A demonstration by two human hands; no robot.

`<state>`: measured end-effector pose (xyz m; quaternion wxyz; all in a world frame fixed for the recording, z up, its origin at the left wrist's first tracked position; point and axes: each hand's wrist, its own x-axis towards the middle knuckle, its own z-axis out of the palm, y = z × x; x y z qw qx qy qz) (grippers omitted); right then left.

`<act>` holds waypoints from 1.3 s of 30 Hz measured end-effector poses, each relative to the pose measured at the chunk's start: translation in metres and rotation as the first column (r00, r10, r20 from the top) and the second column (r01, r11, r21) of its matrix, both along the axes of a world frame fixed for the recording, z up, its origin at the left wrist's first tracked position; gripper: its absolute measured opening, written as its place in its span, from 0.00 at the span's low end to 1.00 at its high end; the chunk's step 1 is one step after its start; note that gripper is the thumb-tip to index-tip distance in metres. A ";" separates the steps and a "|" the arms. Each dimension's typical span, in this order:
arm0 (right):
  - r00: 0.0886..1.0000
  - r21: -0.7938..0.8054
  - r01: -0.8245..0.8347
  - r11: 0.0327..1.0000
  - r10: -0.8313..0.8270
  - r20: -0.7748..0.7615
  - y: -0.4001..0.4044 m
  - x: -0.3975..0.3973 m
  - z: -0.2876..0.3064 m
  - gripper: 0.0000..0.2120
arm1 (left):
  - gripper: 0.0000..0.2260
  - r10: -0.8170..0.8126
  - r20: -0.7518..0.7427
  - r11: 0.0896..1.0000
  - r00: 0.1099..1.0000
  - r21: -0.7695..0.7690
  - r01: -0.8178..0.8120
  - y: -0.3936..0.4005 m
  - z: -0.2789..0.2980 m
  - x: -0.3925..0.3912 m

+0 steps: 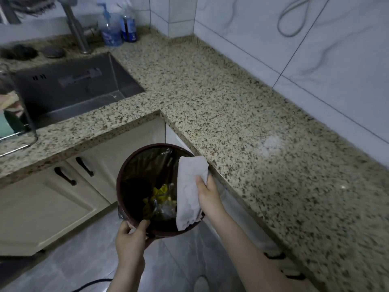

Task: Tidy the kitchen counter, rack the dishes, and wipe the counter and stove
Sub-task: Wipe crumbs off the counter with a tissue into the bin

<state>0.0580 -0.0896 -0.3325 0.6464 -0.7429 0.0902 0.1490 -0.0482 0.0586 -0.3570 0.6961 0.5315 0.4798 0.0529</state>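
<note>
A round dark-red trash bin (126,171) with a dark liner is held up beside the inner corner of the speckled granite counter (242,114). Yellow wrappers and other scraps lie inside it. My left hand (130,239) grips the bin's near rim. My right hand (207,192) holds a white cloth (187,192) that hangs over the bin's right side, just off the counter edge.
A steel sink (69,91) with a tap (73,24) lies at the back left, two blue bottles (117,26) behind it. A wire dish rack (14,123) stands at the far left. Cream cabinet doors with black handles (65,175) run below. A pale smear (269,144) marks the counter.
</note>
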 end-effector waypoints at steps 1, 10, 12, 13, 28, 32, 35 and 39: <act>0.995 0.051 0.066 0.997 -0.062 -0.073 0.001 -0.005 0.004 0.19 | 0.10 -0.012 0.023 1.000 1.000 0.003 0.012 0.003 0.006 -0.003; 0.841 0.389 0.493 0.778 -0.311 -0.443 0.011 -0.073 0.048 0.23 | 0.12 -0.199 0.146 0.978 0.969 0.099 0.186 0.031 0.062 -0.038; 0.842 0.406 0.495 0.768 -0.307 -0.444 0.010 -0.092 0.064 0.23 | 0.12 -0.229 0.147 0.971 0.962 0.098 0.216 0.032 0.074 -0.046; 0.849 0.431 0.485 0.761 -0.290 -0.442 0.010 -0.100 0.071 0.23 | 0.12 -0.239 0.142 0.969 0.961 0.098 0.227 0.032 0.078 -0.050; 0.894 0.606 0.436 0.666 -0.240 -0.379 -0.005 -0.234 0.138 0.14 | 0.16 -0.243 0.274 0.970 0.931 0.053 0.238 0.027 0.114 -0.159; 0.904 0.587 0.404 0.702 -0.207 -0.374 -0.004 -0.279 0.141 0.18 | 0.18 -0.226 0.264 0.974 0.938 0.053 0.220 0.026 0.114 -0.205; 0.908 0.583 0.384 0.716 -0.179 -0.379 0.011 -0.302 0.148 0.19 | 0.17 -0.235 0.253 0.972 0.939 0.028 0.235 0.039 0.115 -0.241; 0.933 0.571 0.287 0.769 -0.088 -0.350 0.057 -0.319 0.154 0.19 | 0.16 -0.132 0.240 0.991 0.962 0.013 0.133 0.075 0.116 -0.281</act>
